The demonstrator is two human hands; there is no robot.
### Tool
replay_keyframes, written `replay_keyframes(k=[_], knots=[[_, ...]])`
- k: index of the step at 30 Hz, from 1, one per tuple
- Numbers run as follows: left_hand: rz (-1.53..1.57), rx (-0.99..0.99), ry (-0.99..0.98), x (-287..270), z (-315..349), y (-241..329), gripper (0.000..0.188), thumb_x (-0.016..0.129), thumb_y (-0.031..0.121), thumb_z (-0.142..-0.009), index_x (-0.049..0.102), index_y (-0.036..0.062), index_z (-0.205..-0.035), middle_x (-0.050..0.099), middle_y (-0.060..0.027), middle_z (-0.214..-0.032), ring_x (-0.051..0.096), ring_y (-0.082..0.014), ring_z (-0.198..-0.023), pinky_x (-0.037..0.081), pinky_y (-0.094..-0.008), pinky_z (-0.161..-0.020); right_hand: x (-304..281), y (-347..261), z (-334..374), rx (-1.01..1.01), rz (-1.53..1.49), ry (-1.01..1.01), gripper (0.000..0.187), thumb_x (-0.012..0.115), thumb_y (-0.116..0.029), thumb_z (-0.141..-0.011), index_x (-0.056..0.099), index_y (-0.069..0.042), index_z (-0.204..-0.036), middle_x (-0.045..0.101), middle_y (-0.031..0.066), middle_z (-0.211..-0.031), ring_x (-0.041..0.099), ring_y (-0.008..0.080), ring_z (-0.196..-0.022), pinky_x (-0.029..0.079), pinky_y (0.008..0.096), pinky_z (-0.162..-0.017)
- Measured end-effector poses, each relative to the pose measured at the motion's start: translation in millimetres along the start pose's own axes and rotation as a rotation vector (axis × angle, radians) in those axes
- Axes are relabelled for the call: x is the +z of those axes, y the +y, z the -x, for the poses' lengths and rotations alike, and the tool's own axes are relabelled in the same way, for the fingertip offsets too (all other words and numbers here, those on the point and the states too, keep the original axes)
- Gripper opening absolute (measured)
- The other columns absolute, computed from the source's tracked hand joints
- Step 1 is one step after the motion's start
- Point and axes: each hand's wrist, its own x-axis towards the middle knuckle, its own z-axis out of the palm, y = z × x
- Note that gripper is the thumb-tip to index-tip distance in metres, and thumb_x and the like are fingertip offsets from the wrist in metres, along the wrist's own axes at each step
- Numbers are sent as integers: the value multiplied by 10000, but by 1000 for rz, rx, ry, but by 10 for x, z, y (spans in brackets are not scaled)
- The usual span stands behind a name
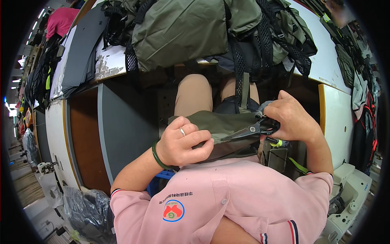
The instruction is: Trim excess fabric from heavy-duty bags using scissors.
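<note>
Sheets of grey board (83,44) lie on the bench (107,63) beyond the left hand (185,142), which is closed on green cloth (211,122); the cloth stretches between the hands, scissors (252,129) over it, gripped in the right hand (293,116).

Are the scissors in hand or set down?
In hand: the right hand is closed around the handle end of the scissors, which point toward the left hand across the green fabric.
</note>
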Motion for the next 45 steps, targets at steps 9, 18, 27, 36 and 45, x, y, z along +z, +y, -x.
replay_keyframes(k=[9, 18, 27, 36, 45], knots=[[835, -896, -187, -17, -74, -45, 176, 738, -11, -802, 683, 52, -957, 673, -30, -898, 624, -133, -775, 514, -274, -710, 52, 100, 56, 44, 127, 138, 450, 901, -314, -579, 566, -72, -757, 581, 71, -664, 580, 288, -648, 386, 368, -696], [1798, -1493, -273, 54, 22, -209, 226, 702, -6, -888, 690, -35, -1112, 726, -110, -1058, 703, -135, -925, 568, -263, -866, -110, 114, -46, -44, 146, 196, 455, 896, -289, -566, 557, -79, -785, 561, 57, -709, 578, 257, -689, 381, 365, -702], [2044, -1525, -170, 130, 56, -212, 207, 644, -49, -900, 687, -42, -1102, 736, -137, -1024, 730, -182, -906, 592, -281, -840, -225, 93, -187, -149, 289, 207, 389, 841, -241, -611, 530, -87, -786, 514, 45, -708, 561, 247, -704, 382, 369, -724], [2137, -1553, -166, 166, 101, -212, 228, 626, -74, -882, 689, -50, -1099, 741, -143, -1032, 736, -184, -911, 588, -274, -838, -303, 19, -256, -223, 485, 264, 366, 819, -302, -668, 532, -114, -796, 501, 16, -746, 541, 218, -745, 377, 367, -758], [2146, -1558, -173, 200, 120, -206, 207, 644, -64, -886, 700, -36, -1084, 739, -140, -1023, 737, -188, -898, 601, -290, -833, -292, 35, -275, -224, 472, 287, 360, 811, -302, -679, 527, -112, -794, 499, 15, -744, 537, 213, -745, 376, 368, -771]])
